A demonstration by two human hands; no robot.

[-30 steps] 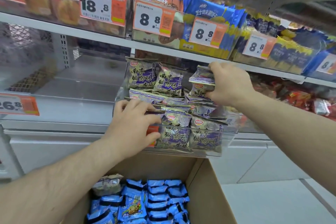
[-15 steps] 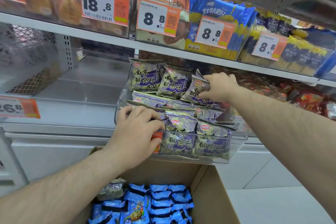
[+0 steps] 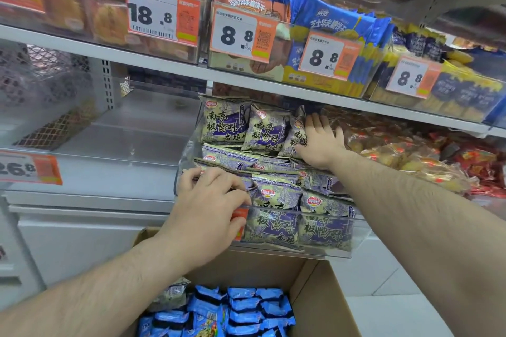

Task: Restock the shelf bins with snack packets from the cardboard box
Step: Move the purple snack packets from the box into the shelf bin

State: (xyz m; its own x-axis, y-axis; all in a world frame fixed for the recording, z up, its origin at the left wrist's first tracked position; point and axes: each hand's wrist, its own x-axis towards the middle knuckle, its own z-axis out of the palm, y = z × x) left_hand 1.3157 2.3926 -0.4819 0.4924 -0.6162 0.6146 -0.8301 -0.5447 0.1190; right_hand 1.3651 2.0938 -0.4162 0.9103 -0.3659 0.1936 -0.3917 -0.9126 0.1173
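A clear plastic bin [image 3: 358, 238], pulled out from the middle shelf, holds several purple-and-green snack packets [image 3: 273, 224]. My left hand [image 3: 208, 210] grips the bin's front rim at its left corner, fingers curled over the edge. My right hand [image 3: 320, 142] lies flat with straight fingers against an upright packet [image 3: 297, 131] in the back row, pressing it in. Below, an open cardboard box [image 3: 320, 306] contains blue snack packets [image 3: 246, 306] and one greyish packet [image 3: 172, 295].
The shelf section left of the bin [image 3: 131, 139] is bare, with a 26.8 price tag [image 3: 27, 167]. Bins of biscuits and cakes with price tags fill the upper shelf [image 3: 301, 44]. Orange and red snack bags [image 3: 410, 156] lie right of the bin.
My right hand carried a packet down into the back row, let go of it, and now presses it flat. My left hand stayed on the bin's rim.
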